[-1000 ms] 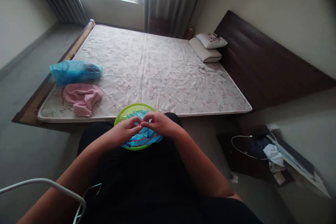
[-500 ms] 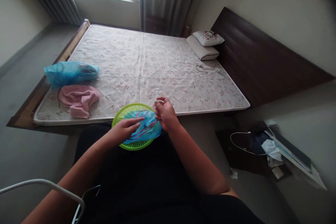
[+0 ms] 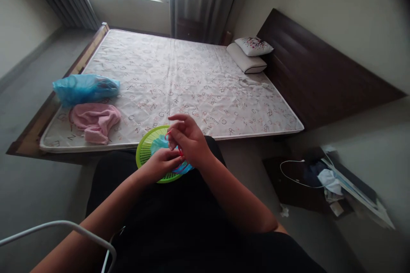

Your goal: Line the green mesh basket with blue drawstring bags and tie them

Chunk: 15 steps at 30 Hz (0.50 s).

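Observation:
A round green plastic basket [image 3: 143, 153] rests on my lap, with a crumpled blue plastic bag [image 3: 159, 143] in it. Red string [image 3: 181, 152] runs over the bag and up between my hands. My right hand [image 3: 188, 138] is above the basket's right side, thumb and fingers pinched on the string, with the index finger stretched out to the left. Lower and to the left, my left hand [image 3: 162, 164] pinches the string close to the bag. Both hands cover much of the bag and the basket's right rim.
Ahead is a bed with a bare, letter-printed mattress [image 3: 192, 81]. On its left lie a filled blue plastic bag [image 3: 86, 88] and a pink cloth [image 3: 95, 120]; pillows [image 3: 246, 57] sit by the headboard. A white cable [image 3: 60, 224] crosses near my left arm.
My right hand has moved left over the basket, now beside my left hand. The red string that lay across the bag is now partly lifted between my fingers.

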Each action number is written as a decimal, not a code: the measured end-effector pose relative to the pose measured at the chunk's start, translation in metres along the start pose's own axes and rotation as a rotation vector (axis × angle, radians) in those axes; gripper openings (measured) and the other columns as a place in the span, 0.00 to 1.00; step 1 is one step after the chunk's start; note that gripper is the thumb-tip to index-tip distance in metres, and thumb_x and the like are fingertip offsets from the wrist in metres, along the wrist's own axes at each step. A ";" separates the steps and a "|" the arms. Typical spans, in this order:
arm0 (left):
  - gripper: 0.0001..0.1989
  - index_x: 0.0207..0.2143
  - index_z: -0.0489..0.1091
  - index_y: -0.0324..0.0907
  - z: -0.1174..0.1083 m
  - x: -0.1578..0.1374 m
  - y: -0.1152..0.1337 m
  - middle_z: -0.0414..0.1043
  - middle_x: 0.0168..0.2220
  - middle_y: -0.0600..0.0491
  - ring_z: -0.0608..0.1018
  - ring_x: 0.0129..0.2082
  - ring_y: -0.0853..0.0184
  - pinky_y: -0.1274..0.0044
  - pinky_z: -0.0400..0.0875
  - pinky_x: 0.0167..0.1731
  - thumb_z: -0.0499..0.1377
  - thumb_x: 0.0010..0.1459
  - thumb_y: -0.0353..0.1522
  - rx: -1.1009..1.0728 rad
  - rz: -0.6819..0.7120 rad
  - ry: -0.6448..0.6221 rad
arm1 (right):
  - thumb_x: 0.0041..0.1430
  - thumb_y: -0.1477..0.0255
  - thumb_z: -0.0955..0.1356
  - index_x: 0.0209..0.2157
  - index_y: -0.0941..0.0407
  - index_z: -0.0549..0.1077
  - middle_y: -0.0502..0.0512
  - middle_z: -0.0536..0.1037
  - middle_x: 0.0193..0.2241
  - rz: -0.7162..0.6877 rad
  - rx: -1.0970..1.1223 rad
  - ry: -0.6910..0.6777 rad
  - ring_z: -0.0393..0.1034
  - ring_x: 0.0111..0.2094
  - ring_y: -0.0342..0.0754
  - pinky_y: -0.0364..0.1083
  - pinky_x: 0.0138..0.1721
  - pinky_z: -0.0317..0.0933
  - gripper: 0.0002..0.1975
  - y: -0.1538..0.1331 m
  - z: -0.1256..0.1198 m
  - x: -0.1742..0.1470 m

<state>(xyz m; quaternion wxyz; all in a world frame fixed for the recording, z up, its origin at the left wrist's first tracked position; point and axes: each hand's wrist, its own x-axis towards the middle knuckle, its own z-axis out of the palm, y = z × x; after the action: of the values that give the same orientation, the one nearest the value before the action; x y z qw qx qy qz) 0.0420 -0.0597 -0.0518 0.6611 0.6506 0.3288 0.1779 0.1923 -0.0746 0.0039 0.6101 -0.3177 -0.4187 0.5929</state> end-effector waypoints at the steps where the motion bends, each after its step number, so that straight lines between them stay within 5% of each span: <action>1: 0.27 0.28 0.73 0.38 0.000 0.000 -0.002 0.60 0.21 0.57 0.60 0.23 0.73 0.80 0.55 0.22 0.67 0.60 0.54 -0.033 -0.018 -0.015 | 0.66 0.60 0.75 0.50 0.49 0.72 0.44 0.77 0.32 -0.012 -0.031 -0.018 0.73 0.30 0.41 0.45 0.37 0.73 0.16 0.002 -0.002 0.001; 4: 0.27 0.32 0.76 0.37 -0.003 -0.003 -0.003 0.65 0.23 0.56 0.64 0.24 0.72 0.80 0.58 0.24 0.68 0.60 0.54 -0.112 -0.048 -0.048 | 0.66 0.55 0.76 0.50 0.50 0.72 0.52 0.82 0.43 -0.015 -0.114 -0.040 0.80 0.47 0.48 0.51 0.54 0.75 0.19 0.007 -0.019 0.004; 7: 0.28 0.34 0.77 0.37 -0.009 -0.008 -0.001 0.70 0.24 0.54 0.67 0.23 0.72 0.80 0.58 0.24 0.70 0.58 0.56 -0.189 -0.079 -0.036 | 0.69 0.56 0.73 0.56 0.50 0.71 0.58 0.82 0.54 0.081 -0.312 -0.058 0.79 0.54 0.51 0.53 0.58 0.72 0.21 0.007 -0.042 0.005; 11: 0.29 0.35 0.77 0.37 -0.016 -0.011 -0.002 0.72 0.23 0.53 0.63 0.18 0.75 0.81 0.54 0.20 0.73 0.55 0.56 -0.336 -0.108 0.029 | 0.68 0.67 0.73 0.48 0.53 0.79 0.54 0.84 0.41 0.170 -0.753 -0.209 0.78 0.42 0.49 0.49 0.48 0.70 0.10 -0.003 -0.063 0.001; 13: 0.28 0.35 0.78 0.37 -0.018 -0.011 -0.006 0.74 0.24 0.52 0.62 0.16 0.76 0.80 0.54 0.18 0.74 0.55 0.54 -0.370 -0.098 0.087 | 0.66 0.71 0.73 0.38 0.53 0.81 0.52 0.82 0.35 0.079 -0.895 -0.198 0.76 0.39 0.48 0.48 0.46 0.67 0.02 -0.009 -0.067 -0.001; 15: 0.27 0.35 0.78 0.38 -0.019 -0.009 -0.009 0.76 0.25 0.52 0.63 0.16 0.76 0.80 0.58 0.18 0.75 0.54 0.53 -0.379 -0.097 0.178 | 0.66 0.72 0.72 0.33 0.53 0.81 0.52 0.83 0.35 -0.015 -0.949 -0.120 0.74 0.40 0.48 0.48 0.47 0.66 0.06 -0.014 -0.069 -0.002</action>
<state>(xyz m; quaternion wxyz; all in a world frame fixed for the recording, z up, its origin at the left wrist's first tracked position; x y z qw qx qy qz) 0.0210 -0.0527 -0.0579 0.7477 0.4799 0.3775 0.2611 0.2598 -0.0709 -0.0146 0.3767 -0.5234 -0.6801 0.3488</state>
